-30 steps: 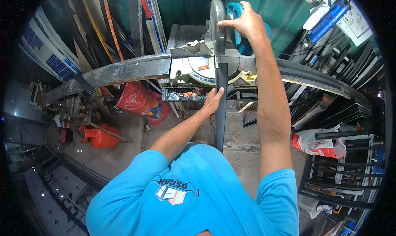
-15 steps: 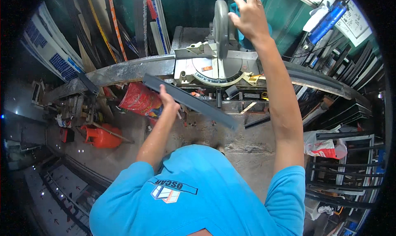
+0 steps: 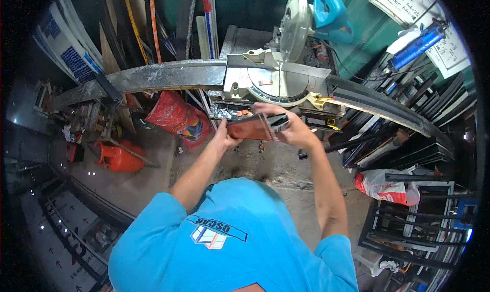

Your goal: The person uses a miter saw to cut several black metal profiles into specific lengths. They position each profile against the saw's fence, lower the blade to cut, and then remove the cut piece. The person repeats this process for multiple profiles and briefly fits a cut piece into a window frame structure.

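Observation:
A dark metal profile [image 3: 248, 129] with a reddish-brown sheen on its side is held in front of my body, just before the saw bench. My left hand [image 3: 224, 137] grips its left end, thumb on the near face. Around its right end wraps my right hand [image 3: 296, 131], and the hollow cut end shows beside that palm. Beyond the hands stands a mitre saw [image 3: 265, 82] with a pale round table. Its round blade guard [image 3: 295, 29] and teal motor housing [image 3: 329, 13] are raised and untouched.
Long metal rails [image 3: 168, 76] run out from both sides of the saw. Below on the left are a red bucket [image 3: 178, 115] and an orange container [image 3: 120, 156]. Upright profiles lean at the back left. A blue tube [image 3: 417, 49] hangs at the right, above stacked dark profiles [image 3: 418, 154].
My right hand has come down from beside the saw's raised head and taken hold of the profile. The profile has swung and shifted right, its end now turned toward the right hand.

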Available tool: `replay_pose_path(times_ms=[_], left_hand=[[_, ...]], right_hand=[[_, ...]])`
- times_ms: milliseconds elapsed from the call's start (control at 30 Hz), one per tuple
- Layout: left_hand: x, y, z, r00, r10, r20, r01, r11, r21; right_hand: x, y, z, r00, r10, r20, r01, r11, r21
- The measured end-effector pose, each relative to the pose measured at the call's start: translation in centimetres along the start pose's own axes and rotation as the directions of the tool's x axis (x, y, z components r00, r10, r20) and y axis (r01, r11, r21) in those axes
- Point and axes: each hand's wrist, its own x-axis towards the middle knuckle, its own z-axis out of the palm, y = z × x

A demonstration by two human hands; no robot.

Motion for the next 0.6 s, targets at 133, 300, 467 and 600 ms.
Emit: replay_pose_path(times_ms=[133, 300, 467, 600], left_hand=[[-2.6, -2.0, 0.8, 0.987, -0.066, 0.149, -0.04, 0.786, 0.617], [-2.5, -1.7, -0.9, 0.614, 0.245, 0.75, -0.786, 0.11, 0.608], [-7.6, -5.1, 5.4, 0.528, 0.233, 0.817, -0.844, 0.033, 0.536], [-7.6, -5.6, 7.0, 0.461, 0.419, 0.782, -0.883, 0.125, 0.453]], right_hand=[[1.3, 2.6, 2.1, 0.987, -0.013, -0.159, 0.0, 0.997, -0.08], [2.1, 2.6, 2.2, 0.96, 0.074, -0.271, -0.069, 0.997, 0.028], [2.6, 0.1, 0.5, 0.951, 0.161, -0.264, -0.19, 0.978, -0.089], [3.7, -0.3, -2.6, 0.864, -0.23, -0.448, -0.165, 0.711, -0.684]])
